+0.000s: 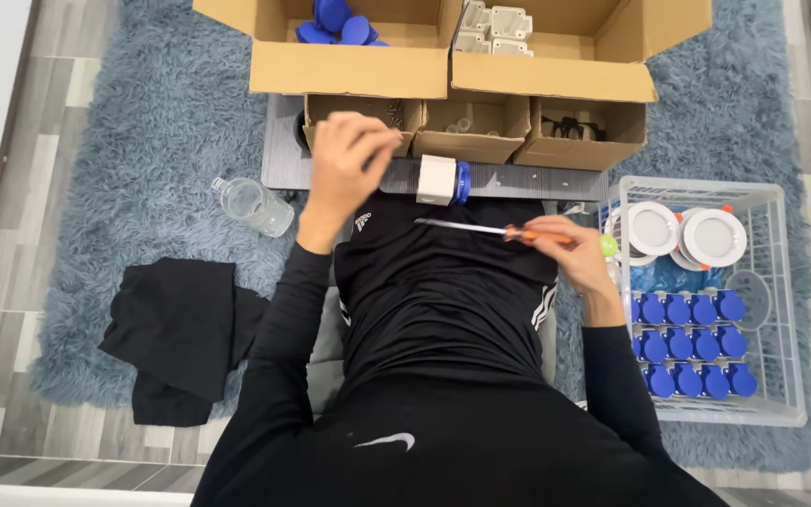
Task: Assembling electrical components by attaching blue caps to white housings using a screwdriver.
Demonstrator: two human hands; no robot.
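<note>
Bright even light; slight motion blur

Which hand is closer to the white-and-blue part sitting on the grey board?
Left. The left hand hovers just beside the white-and-blue part; the right hand holds an orange-handled screwdriver farther off, below-right.

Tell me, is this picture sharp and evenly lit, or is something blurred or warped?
In the head view the light is soft and even, with no harsh glare. The left hand over the small boxes looks slightly smeared by motion, while the right hand and its screwdriver are sharper. The wide lens bends the floorboards toward the edges.
</note>
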